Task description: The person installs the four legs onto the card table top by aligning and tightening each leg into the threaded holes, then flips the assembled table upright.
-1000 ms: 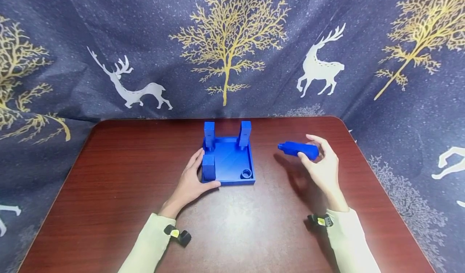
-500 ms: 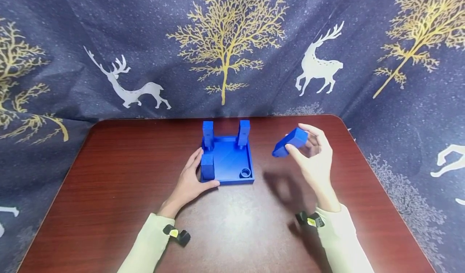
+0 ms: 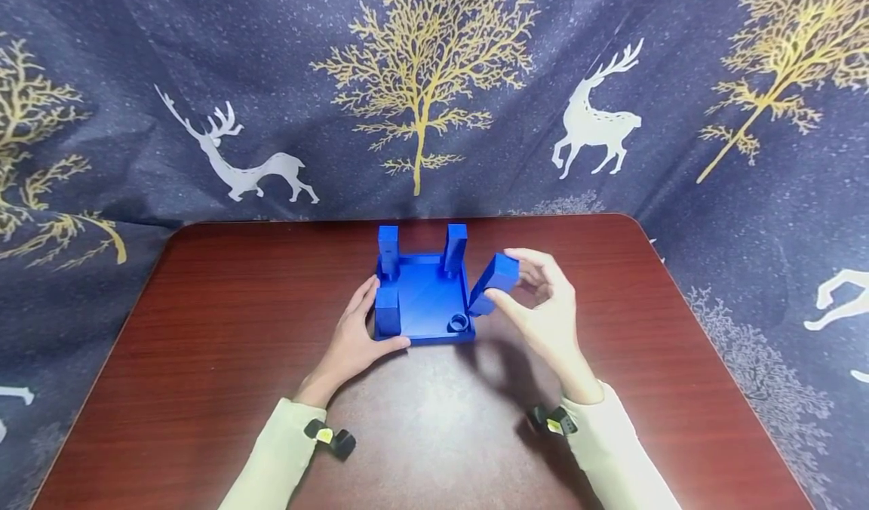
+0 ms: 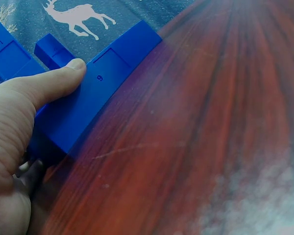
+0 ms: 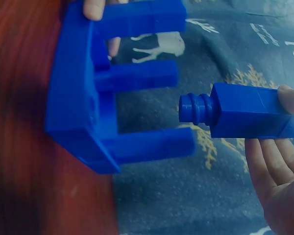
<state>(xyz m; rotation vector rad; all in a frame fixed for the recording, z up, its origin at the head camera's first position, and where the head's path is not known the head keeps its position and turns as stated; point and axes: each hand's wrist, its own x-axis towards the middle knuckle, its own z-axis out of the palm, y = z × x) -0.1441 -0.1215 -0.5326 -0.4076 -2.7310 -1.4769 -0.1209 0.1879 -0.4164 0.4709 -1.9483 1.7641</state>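
Observation:
A square blue base with a raised rim lies on the table. Blue square legs stand upright at three of its corners: near left, far left and far right. Its near right corner shows a bare round socket. My left hand grips the near left corner, thumb along the near wall. In my right hand, pinched between thumb and fingers, is another blue leg, tilted in the air right of the socket. Its threaded end points at the base, apart from it.
The glossy brown wooden table extends around the base. A dark blue cloth with deer and gold trees hangs behind the far edge. Small black devices sit on both wrists.
My right hand has carried the leg leftward to the base's right side, turning it from nearly level to steeply tilted, threaded end down. My left hand and the base have stayed in place.

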